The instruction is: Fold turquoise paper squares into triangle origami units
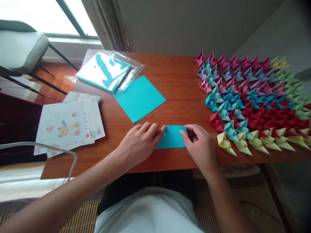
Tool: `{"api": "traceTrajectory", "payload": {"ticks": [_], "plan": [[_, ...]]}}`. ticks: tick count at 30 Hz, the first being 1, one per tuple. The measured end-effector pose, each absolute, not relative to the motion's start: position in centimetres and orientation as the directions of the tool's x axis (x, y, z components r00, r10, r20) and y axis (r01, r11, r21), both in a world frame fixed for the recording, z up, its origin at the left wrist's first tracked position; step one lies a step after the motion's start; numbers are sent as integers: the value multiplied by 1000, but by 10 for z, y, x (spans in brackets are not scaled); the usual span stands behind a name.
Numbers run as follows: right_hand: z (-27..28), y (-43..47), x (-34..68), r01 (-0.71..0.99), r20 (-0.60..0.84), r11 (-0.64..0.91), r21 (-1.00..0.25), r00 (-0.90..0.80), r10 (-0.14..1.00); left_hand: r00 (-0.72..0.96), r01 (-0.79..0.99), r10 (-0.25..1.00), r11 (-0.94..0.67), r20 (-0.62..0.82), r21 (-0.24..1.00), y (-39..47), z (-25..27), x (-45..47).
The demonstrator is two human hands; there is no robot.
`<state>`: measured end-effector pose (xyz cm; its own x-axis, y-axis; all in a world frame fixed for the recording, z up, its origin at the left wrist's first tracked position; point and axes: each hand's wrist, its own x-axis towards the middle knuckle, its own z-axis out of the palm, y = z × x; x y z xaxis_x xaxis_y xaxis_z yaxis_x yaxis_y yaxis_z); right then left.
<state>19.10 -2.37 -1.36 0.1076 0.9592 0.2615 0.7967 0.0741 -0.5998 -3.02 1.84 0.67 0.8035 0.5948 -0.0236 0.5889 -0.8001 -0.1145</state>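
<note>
A turquoise sheet of origami paper (173, 137), doubled over into a flat rectangle, lies near the front edge of the table. My left hand (139, 139) covers its left end, fingers bent and closed on the paper, thumb tip near the upper edge. At the other end, my right hand (198, 142) pinches the right edge between thumb and curled fingers. The left end of the paper is hidden under my left hand. Just beyond my left hand rest flat square turquoise sheets (141, 98), slightly stacked.
Rows of folded paper pieces (252, 113) in several colours fill the table's right side. A clear plastic packet of paper (104, 71) lies at back left. Printed bear packets (73, 124) overhang the left edge, near a white cable (73, 153). A chair (26, 48) stands beyond.
</note>
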Motion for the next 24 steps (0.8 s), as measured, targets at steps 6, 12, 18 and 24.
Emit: {"api": "traceTrajectory", "payload": {"ticks": [6, 12, 18, 24], "plan": [[-15, -25, 191, 818, 294, 103, -567, 84, 952, 808, 580, 588, -805, -40, -124, 20, 9, -29], [-16, -26, 190, 829, 343, 156, -537, 45, 938, 808, 582, 588, -805, -27, -114, 19, 7, -28], [-17, -34, 191, 826, 514, 368, -427, -114, 850, 799, 597, 601, -794, -9, -114, 16, 8, -27], [-22, -47, 192, 749, 508, 585, -311, -390, 769, 784, 616, 620, -778, 2, -124, 13, 10, -25]]}}
